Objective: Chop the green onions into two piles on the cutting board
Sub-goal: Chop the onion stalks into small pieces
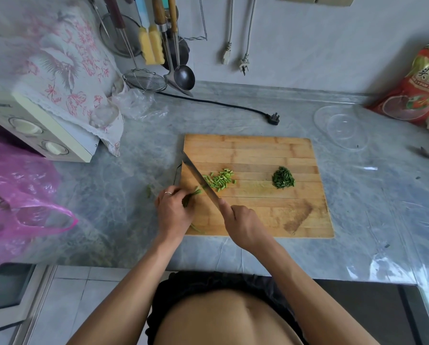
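We see a grey marbled worktop (258, 115), with the bamboo cutting board (270, 150) as our landmark. Far left of the board: a pink plastic bag (22, 195) and a cream appliance (46, 135) under a floral cloth (66, 70). Far right of the board: a red food bag (417, 88) with printed characters, too blurred for us to read. Between the two: a clear lid (340, 125). Behind the board: a black cord with its plug (273, 118), and utensils hanging on the wall, ladle (183, 77) and wire skimmer (145, 79) among them.

On the board, the knife (201, 178) runs diagonally across the left part. Right hand (243, 225) has a closed grip on the handle. Left hand (173, 207), ring on one finger, pinches the uncut green onions (192, 195) at the board's left edge, just beside the blade. Pale chopped pile (219, 179) lies just right of the blade; darker pile (283, 178) sits right of centre, well apart from the first.
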Demonstrator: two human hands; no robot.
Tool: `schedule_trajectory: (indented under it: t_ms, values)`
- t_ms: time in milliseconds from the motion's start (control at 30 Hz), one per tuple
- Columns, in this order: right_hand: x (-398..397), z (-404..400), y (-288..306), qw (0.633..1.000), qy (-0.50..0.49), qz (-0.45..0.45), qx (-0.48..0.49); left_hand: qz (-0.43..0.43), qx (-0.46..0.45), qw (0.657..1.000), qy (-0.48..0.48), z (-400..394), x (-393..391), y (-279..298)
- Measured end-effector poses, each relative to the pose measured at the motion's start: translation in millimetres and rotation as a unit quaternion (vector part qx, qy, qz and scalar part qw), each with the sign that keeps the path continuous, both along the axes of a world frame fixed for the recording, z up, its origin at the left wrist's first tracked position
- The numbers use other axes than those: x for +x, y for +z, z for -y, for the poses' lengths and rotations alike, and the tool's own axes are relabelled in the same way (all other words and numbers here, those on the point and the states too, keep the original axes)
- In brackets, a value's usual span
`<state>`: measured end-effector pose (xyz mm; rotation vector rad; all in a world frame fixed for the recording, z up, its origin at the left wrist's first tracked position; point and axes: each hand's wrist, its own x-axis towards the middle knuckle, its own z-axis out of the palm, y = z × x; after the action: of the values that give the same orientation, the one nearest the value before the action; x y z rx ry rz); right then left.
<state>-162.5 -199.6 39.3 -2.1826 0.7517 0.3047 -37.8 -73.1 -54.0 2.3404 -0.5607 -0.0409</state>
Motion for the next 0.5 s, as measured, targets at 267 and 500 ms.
schedule_trajectory:
  t_ms: [267, 500]
  values:
    - [8.0, 0.7, -3.3, 0.999, 0.027, -0.025, -0.003, -0.014, -0.005, 1.0, 0.011, -5.3, -0.5, 2.4]
    - [6.0, -1.9, -1.5, 1.0, 0.023, -0.011, -0.005, -0.025, -0.022, 0.999, 0.024, -4.1, -3.6, -0.3]
